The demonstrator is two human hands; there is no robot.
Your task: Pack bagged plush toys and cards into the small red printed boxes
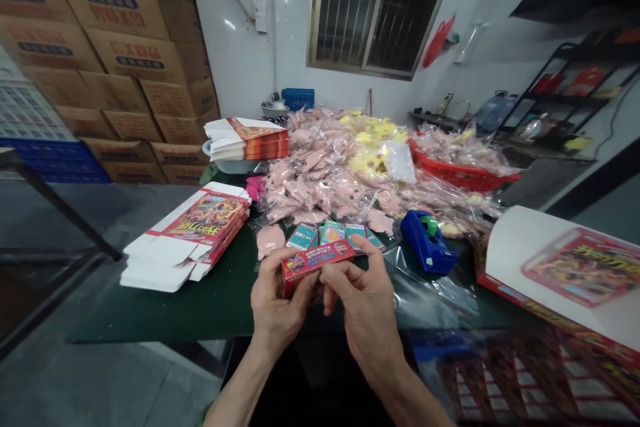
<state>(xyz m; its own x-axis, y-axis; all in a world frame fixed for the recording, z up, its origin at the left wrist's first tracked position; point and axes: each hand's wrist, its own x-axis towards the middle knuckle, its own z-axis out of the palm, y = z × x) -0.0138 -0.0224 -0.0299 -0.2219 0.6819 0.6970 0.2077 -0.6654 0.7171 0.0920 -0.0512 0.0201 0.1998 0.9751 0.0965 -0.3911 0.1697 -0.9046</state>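
Observation:
A small red printed carton (318, 257) is held up over the near edge of the green table. My left hand (280, 293) grips its left end, thumb below and fingers behind. My right hand (363, 287) is at its right end, with thumb and forefinger pinched at the lower near side and another finger along the top; the pinch hides what lies there. Just behind the carton lie several teal cards (303, 237). A pink bagged piece (271, 241) rests left of the cards, and a blue tape dispenser (429, 243) stands to their right.
Bagged pink pieces (320, 180) and yellow ones (373, 147) are heaped across the table (220, 310). Flat printed boxes (200, 220) are stacked at left, with another stack (250, 140) behind. An open display box (570, 273) is at right. A red basket (455, 175) holds more bags.

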